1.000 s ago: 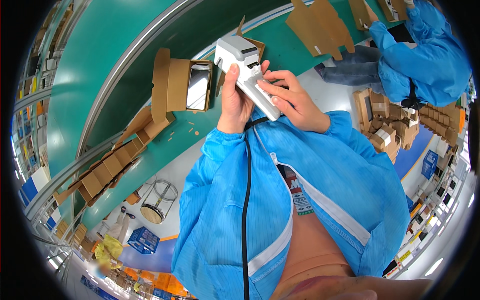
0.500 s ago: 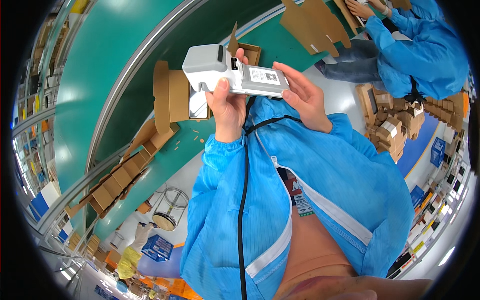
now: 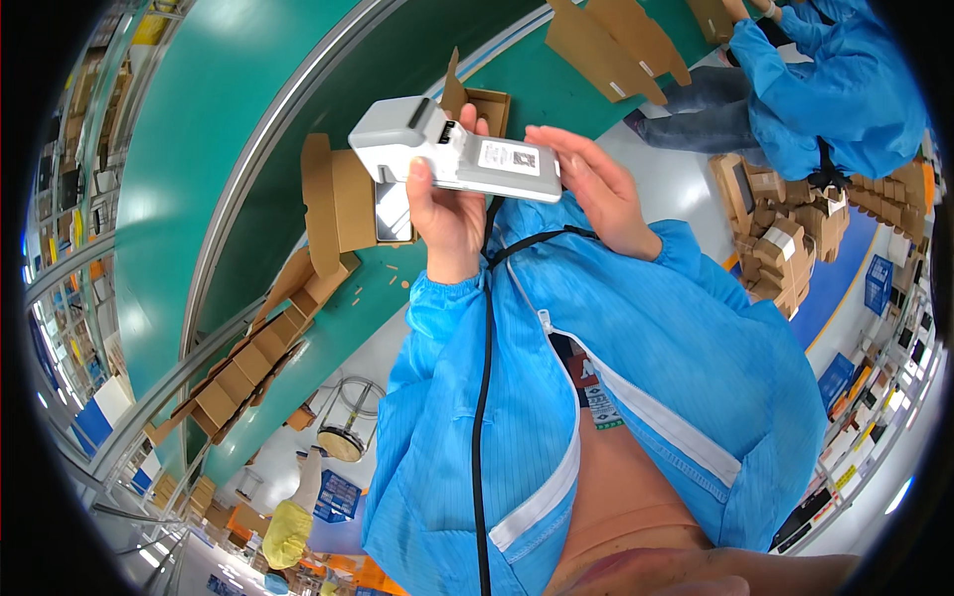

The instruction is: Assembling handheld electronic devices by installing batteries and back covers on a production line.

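Note:
A white and grey handheld terminal (image 3: pixel 457 154) is raised above the bench edge, its labelled side facing up. It has a bulky head at the left and a slimmer body with a printed code label (image 3: pixel 510 158) at the right. My left hand (image 3: pixel 449 223) grips it near the head, thumb on the near side and fingers coming up behind. Beside its right end is my right hand (image 3: pixel 608 204), fingers stretched out; whether they touch the casing is hard to tell. Below the head, an open brown carton (image 3: pixel 338 204) holds a flat light-coloured piece (image 3: pixel 394 212).
Another small open carton (image 3: pixel 489 107) stands behind the terminal on the green bench (image 3: pixel 397 260). Unfolded cardboard (image 3: pixel 621 50) lies at the far side. Open cartons (image 3: pixel 253 353) line up at the left. A co-worker in blue (image 3: pixel 835 109) is at the upper right, near stacked boxes (image 3: pixel 780 258).
The terminal has shifted slightly left and tilted a little. My right thumb has come off its end, and the right fingers have straightened.

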The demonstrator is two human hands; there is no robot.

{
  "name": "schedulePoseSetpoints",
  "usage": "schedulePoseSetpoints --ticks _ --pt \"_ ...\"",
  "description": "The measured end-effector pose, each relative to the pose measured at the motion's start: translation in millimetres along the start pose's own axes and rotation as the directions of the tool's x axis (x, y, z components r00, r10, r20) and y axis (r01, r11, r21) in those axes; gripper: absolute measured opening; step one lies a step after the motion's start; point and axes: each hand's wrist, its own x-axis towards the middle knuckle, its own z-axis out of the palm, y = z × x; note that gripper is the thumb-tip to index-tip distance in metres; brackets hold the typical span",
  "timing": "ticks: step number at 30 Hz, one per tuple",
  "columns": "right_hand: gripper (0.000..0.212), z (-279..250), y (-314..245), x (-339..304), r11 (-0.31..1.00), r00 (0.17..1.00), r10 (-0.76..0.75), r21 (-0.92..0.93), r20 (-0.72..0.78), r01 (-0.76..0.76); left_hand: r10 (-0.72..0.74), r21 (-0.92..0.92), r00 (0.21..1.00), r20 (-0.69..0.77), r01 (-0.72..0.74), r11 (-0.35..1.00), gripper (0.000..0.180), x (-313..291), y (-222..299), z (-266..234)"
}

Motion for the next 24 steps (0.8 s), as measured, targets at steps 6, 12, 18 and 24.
schedulePoseSetpoints --ticks 6,12,18,24 --pt "0.037 -2 -5 4 0.984 0.984 0.166 0.077 -0.065 -0.161 0.021 -0.245 0.999 0.033 -0.012 0.969 0.077 9 2 -1" --pt "0.034 -4 -7 3 0.937 0.956 0.292 0.196 0.015 -0.289 0.005 -0.185 0.999 0.053 0.005 0.983 0.08 7 1 -2" --pt "0.032 -5 -10 0 0.892 0.917 0.386 0.294 -0.097 -0.344 0.013 -0.054 0.991 0.132 -0.006 0.999 0.083 4 -5 -3" --pt "0.032 -9 -3 -1 0.897 0.919 0.385 0.266 -0.081 -0.352 0.005 -0.026 0.993 0.121 -0.002 1.0 0.085 3 -5 -2"
